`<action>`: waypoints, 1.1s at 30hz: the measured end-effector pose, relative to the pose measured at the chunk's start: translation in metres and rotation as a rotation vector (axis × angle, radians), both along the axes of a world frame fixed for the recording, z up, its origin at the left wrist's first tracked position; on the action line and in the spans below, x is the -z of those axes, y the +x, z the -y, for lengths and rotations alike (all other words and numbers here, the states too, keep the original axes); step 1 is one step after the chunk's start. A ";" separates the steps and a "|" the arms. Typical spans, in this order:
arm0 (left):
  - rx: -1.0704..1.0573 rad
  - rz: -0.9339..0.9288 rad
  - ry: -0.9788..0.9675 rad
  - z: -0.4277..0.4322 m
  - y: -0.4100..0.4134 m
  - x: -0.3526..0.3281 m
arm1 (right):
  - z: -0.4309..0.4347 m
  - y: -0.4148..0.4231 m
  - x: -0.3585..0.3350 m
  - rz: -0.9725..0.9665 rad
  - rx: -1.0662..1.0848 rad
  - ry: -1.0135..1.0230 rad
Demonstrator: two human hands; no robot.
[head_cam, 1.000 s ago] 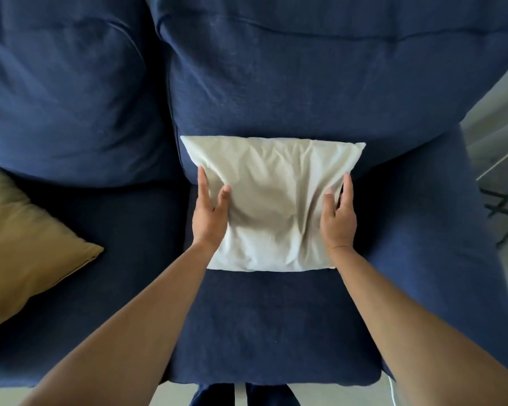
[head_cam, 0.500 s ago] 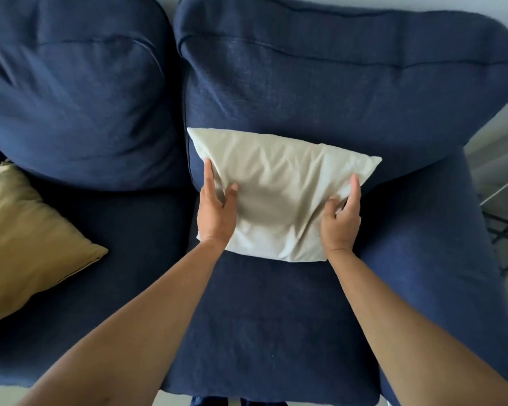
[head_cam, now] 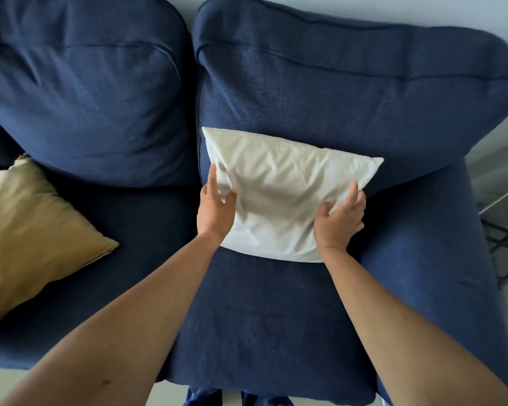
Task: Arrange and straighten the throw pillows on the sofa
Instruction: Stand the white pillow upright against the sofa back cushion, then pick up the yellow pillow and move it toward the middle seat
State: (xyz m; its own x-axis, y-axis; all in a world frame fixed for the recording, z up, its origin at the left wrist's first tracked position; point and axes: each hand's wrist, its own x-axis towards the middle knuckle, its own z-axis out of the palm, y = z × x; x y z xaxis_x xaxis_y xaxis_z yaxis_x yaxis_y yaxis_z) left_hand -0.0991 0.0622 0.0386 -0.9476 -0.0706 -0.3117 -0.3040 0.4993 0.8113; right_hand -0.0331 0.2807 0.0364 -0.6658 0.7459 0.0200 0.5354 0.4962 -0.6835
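Note:
A wrinkled white pillow (head_cam: 282,194) leans against the right back cushion (head_cam: 335,98) of the navy sofa, its top edge sloping down to the right. My left hand (head_cam: 216,208) grips its left edge, thumb on the front. My right hand (head_cam: 342,219) pinches the fabric at its right edge. A mustard-gold pillow (head_cam: 33,238) lies flat on the left seat, partly cut off by the frame's left edge.
The left back cushion (head_cam: 79,92) stands beside the right one. The right seat cushion (head_cam: 270,317) lies below the white pillow. A pale wall runs along the top. Dark metal legs (head_cam: 505,238) stand on the floor at the right.
The white pillow has been pushed up and back against the right back cushion and now tilts, right corner lower. Both hands moved with it; my right fingers have curled onto the fabric.

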 end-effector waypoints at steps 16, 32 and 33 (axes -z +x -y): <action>-0.117 0.090 -0.035 0.289 0.040 -0.032 | 0.295 -0.026 -0.036 0.123 -0.482 -0.182; -0.451 0.220 -0.183 0.634 0.066 -0.007 | 0.609 -0.066 -0.019 0.370 -0.751 -0.238; -0.456 0.224 -0.208 0.643 0.063 -0.003 | 0.619 -0.075 -0.013 0.387 -0.772 -0.216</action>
State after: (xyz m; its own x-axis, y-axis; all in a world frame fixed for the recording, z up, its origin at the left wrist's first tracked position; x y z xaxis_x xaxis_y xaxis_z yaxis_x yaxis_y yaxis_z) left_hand -0.0364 -0.5812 0.0418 -0.7189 -0.5400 -0.4378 -0.6808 0.4198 0.6002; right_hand -0.1086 -0.3378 0.0493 -0.9154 0.0480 -0.3998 0.3180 0.6952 -0.6446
